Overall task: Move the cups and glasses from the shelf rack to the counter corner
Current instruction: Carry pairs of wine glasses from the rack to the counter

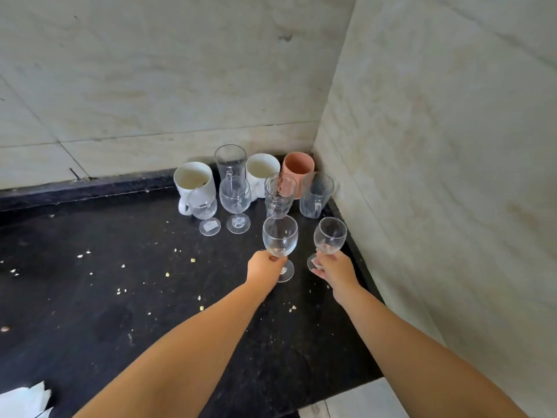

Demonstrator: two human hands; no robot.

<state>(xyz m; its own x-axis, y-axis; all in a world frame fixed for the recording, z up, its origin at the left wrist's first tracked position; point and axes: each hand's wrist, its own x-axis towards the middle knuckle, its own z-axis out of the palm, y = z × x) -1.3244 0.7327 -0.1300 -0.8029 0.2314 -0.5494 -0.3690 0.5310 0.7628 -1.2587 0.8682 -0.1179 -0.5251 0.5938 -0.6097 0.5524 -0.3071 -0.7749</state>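
Note:
My left hand (264, 270) grips the stem of a clear wine glass (280, 236) whose foot rests on or just above the black counter (120, 297). My right hand (333, 268) grips the stem of a second wine glass (330, 235) close to the right wall. Behind them in the corner stand two white mugs (194, 181) (261, 170), a pink cup (297, 167), a tall clear glass (230, 161), two ribbed tumblers (280, 193) (316, 196) and two more wine glasses (205, 206) (235, 196). The shelf rack is out of view.
Tiled walls (422, 146) close the corner at the back and right. Pale crumbs (193, 260) are scattered over the counter. A white crumpled paper (24, 401) lies at the bottom left. A pale ledge (361, 399) borders the counter at the bottom right.

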